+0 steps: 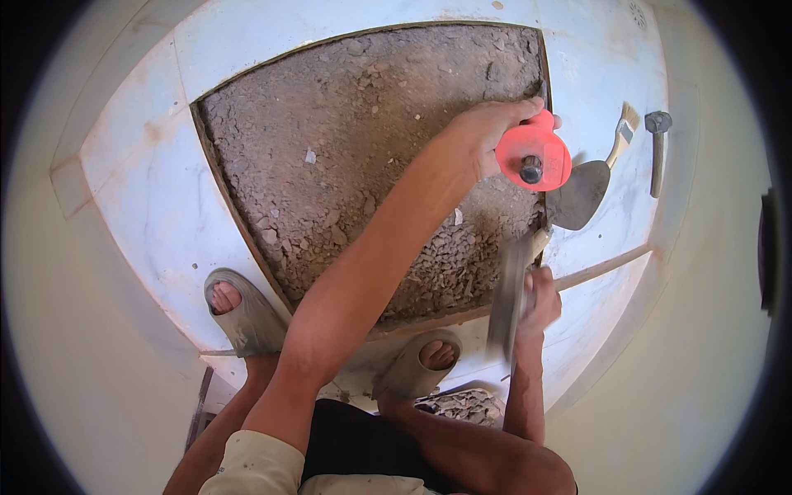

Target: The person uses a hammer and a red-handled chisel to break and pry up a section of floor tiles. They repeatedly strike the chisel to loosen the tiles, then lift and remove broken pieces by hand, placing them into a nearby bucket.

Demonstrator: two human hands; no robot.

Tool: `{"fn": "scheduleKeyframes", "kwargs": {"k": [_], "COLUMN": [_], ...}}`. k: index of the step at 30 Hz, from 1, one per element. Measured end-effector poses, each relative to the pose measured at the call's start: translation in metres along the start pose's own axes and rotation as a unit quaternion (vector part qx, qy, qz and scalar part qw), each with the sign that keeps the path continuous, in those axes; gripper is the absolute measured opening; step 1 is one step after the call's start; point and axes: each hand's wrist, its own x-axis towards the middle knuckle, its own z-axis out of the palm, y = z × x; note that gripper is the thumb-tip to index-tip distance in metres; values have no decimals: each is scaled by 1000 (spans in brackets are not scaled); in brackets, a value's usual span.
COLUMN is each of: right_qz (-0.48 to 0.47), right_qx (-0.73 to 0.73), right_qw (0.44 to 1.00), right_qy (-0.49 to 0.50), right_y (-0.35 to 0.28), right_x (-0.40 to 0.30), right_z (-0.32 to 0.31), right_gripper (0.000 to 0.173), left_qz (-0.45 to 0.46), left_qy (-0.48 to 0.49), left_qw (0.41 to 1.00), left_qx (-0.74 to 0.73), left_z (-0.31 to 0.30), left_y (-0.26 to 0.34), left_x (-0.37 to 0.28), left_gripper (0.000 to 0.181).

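Note:
My left hand (501, 133) grips a steel chisel (531, 169) with a round red hand guard (557, 145), seen from its struck end. The chisel is at the right edge of the dug-out floor area (346, 148); its tip is hidden below the guard. Nearer to me, my right hand (541, 300) is closed round the handle of a hammer with a large blurred head (510, 297). A trowel (578, 195) lies on the marble floor beside the pit edge, just right of the guard.
A paintbrush (622, 136) and a small hammer (657, 151) lie on the marble floor (594, 62) at the right, with a wooden handle (603, 268) nearer. Rubble (458, 266) fills the pit's near right. A container of broken pieces (467, 405) stands behind my sandalled foot (427, 359). Walls rise on both sides.

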Motion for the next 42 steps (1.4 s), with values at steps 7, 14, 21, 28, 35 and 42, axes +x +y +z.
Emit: {"fn": "scheduleKeyframes", "kwargs": {"k": [7, 14, 21, 28, 35, 42], "right_qz": [21, 175, 85, 107, 103, 118], "right_qx": [60, 81, 87, 27, 97, 112], "right_qw": [998, 978, 990, 992, 990, 985], "right_qy": [13, -84, -68, -69, -8, -59], "right_y": [-12, -5, -21, -1, -13, -18], "right_x": [-12, 4, 5, 34, 19, 21], "right_z": [-18, 6, -15, 7, 11, 1], "right_gripper": [8, 12, 21, 18, 17, 21], "left_qz": [14, 65, 10, 20, 23, 34], "left_qy": [39, 70, 26, 31, 46, -33], "left_qw": [998, 993, 1000, 999, 999, 997], "left_qx": [-42, 67, -5, 26, 3, 53], "left_z": [7, 10, -1, 5, -1, -15], "left_y": [-8, -6, 11, 18, 23, 24], "left_x": [2, -11, 0, 9, 9, 8], "left_gripper": [44, 47, 38, 45, 40, 44]}}
